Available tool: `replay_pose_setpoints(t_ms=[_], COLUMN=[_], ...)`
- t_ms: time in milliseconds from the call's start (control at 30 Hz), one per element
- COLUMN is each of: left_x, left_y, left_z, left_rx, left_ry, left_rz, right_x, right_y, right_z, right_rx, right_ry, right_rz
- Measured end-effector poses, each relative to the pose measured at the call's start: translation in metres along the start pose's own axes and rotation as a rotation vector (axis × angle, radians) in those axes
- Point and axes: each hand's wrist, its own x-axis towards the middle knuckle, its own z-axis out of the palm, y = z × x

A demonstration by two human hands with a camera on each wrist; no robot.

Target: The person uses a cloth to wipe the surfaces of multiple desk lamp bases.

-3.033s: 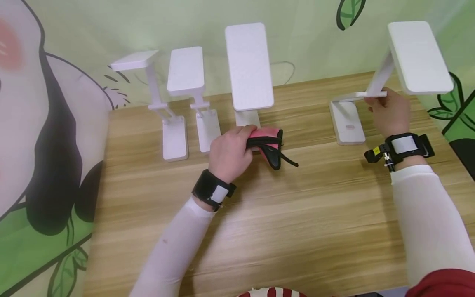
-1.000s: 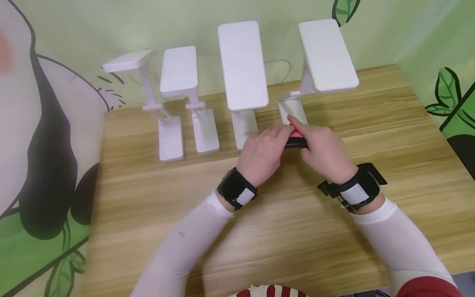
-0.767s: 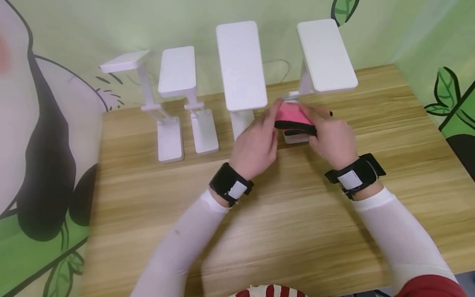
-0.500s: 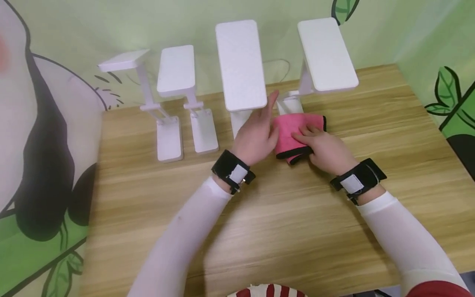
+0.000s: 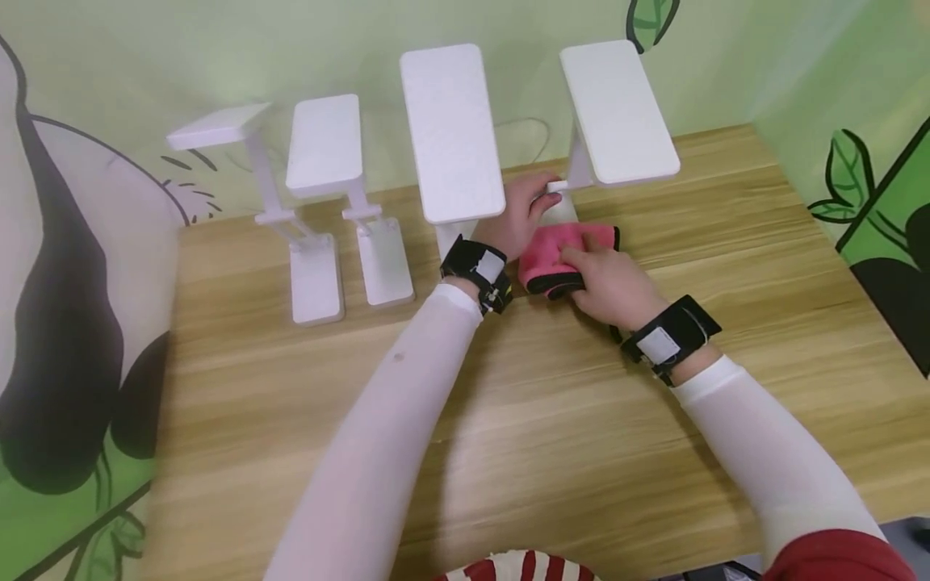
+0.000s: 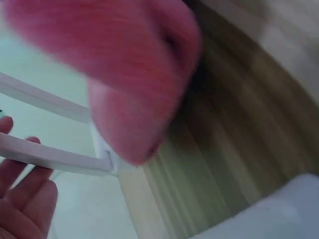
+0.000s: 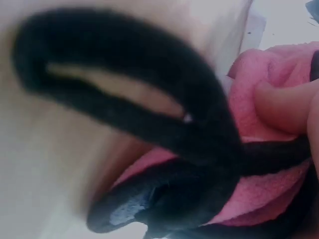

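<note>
A white desk lamp (image 5: 621, 113) stands at the right end of a row of lamps. My left hand (image 5: 512, 218) reaches in from its left and holds the lamp's lower arm near the joint. In the left wrist view, fingers of that hand (image 6: 27, 204) lie against a white bar (image 6: 60, 162) of the lamp. A pink cloth (image 5: 541, 250) with black edging is bunched over the lamp's base, hiding most of it. My right hand (image 5: 621, 282) grips this cloth at the base, its thumb pressed into the cloth (image 7: 249, 109) in the right wrist view.
Three more white lamps stand leftward: a tall one (image 5: 452, 133) close to my left wrist, a smaller one (image 5: 324, 141), and one with a tilted head (image 5: 221, 125). All are on a wooden table (image 5: 327, 452) against a painted wall (image 5: 378, 40).
The rightmost lamp has come left, beside the tall one. The cloth, first in my left hand, is now in my right on the lamp's base. My left hand has moved up to the lamp's arm.
</note>
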Motion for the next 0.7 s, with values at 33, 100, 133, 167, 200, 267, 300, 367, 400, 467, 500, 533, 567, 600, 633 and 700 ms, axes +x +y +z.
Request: replay_pose_setpoints(t_ms=[33, 100, 133, 167, 200, 267, 300, 367, 400, 467, 500, 533, 567, 600, 633, 700], left_x=[0.002, 0.005, 0.007, 0.008, 0.009, 0.009, 0.009, 0.009, 0.009, 0.009, 0.009, 0.009, 0.009, 0.009, 0.010, 0.010], left_y=[-0.002, -0.006, -0.007, -0.007, -0.008, -0.008, -0.008, -0.007, -0.007, -0.007, -0.006, -0.006, -0.006, -0.006, -0.006, -0.006], left_z=[0.001, 0.003, 0.004, 0.004, 0.005, 0.004, 0.004, 0.004, 0.004, 0.004, 0.004, 0.004, 0.004, 0.005, 0.005, 0.005], left_rx=[0.016, 0.066, 0.089, 0.113, 0.129, 0.146, 0.149, 0.162, 0.169, 0.185, 0.190, 0.187, 0.179, 0.172, 0.165, 0.162], left_ry=[-0.002, -0.006, -0.010, -0.015, -0.019, -0.030, -0.035, -0.044, -0.046, -0.046, -0.042, -0.038, -0.031, -0.025, -0.017, -0.002], left_rz=[0.003, 0.006, 0.007, 0.007, 0.007, 0.002, -0.002, -0.007, -0.009, -0.015, -0.019, -0.025, -0.030, -0.037, -0.046, -0.056], right_x=[0.001, 0.005, 0.007, 0.010, 0.014, 0.022, 0.026, 0.035, 0.038, 0.041, 0.040, 0.039, 0.035, 0.031, 0.026, 0.014], right_y=[0.001, 0.002, 0.003, 0.005, 0.006, 0.009, 0.011, 0.015, 0.016, 0.017, 0.016, 0.015, 0.014, 0.012, 0.010, 0.006], right_z=[0.000, 0.000, -0.001, -0.001, -0.001, -0.001, -0.001, 0.001, 0.002, 0.005, 0.006, 0.008, 0.009, 0.010, 0.011, 0.012], right_rx=[-0.003, -0.003, 0.007, 0.014, 0.024, 0.041, 0.045, 0.051, 0.056, 0.062, 0.070, 0.075, 0.079, 0.080, 0.078, 0.071], right_ry=[-0.007, -0.029, -0.044, -0.058, -0.072, -0.083, -0.082, -0.074, -0.069, -0.053, -0.050, -0.044, -0.041, -0.040, -0.036, -0.035], right_rz=[0.000, -0.005, -0.008, -0.008, -0.006, -0.002, 0.005, 0.025, 0.037, 0.060, 0.069, 0.074, 0.078, 0.077, 0.072, 0.054])
